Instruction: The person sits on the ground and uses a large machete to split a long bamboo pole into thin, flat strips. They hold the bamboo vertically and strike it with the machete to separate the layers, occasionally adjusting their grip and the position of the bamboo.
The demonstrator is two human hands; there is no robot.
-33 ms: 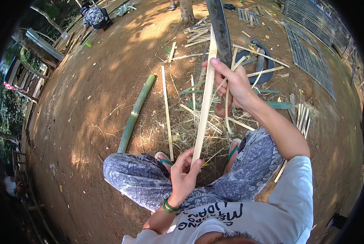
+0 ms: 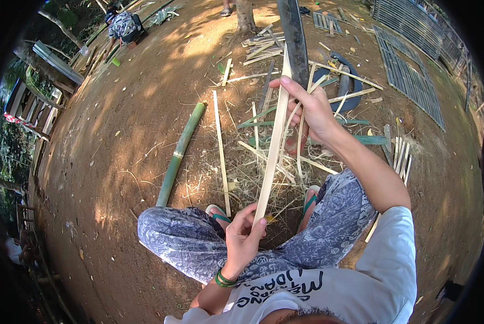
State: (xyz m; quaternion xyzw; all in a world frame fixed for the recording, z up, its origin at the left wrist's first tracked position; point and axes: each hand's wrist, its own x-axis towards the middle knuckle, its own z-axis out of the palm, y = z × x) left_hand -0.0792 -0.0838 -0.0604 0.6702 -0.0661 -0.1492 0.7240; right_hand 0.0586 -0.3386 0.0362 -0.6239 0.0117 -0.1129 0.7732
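Note:
A long pale bamboo strip (image 2: 273, 148) slants up in front of me, between my knees. My left hand (image 2: 244, 235) pinches its near end between thumb and fingers. Farther up, my right hand (image 2: 310, 110) is closed on the strip, its thumb lying along it. Thin curled bamboo slivers (image 2: 300, 132) hang by the right fingers. A dark, broad knife blade (image 2: 294, 40) rises just beyond that hand, against the strip's far end. Its reddish handle (image 2: 296, 141) shows below the hand, partly covered; what steadies the knife is hidden.
A green bamboo pole (image 2: 181, 154) lies left of centre. Shavings and loose strips (image 2: 222, 156) litter the ground around my sandalled feet. Beyond lie a black ring (image 2: 355, 94) and a slatted bamboo panel (image 2: 409, 78). A tree trunk (image 2: 245, 16) stands ahead; another person (image 2: 124, 26) crouches far left.
The strip's far end shows slightly lower along the blade, and the blade leans a little farther right. Both hands keep their hold in nearly the same places.

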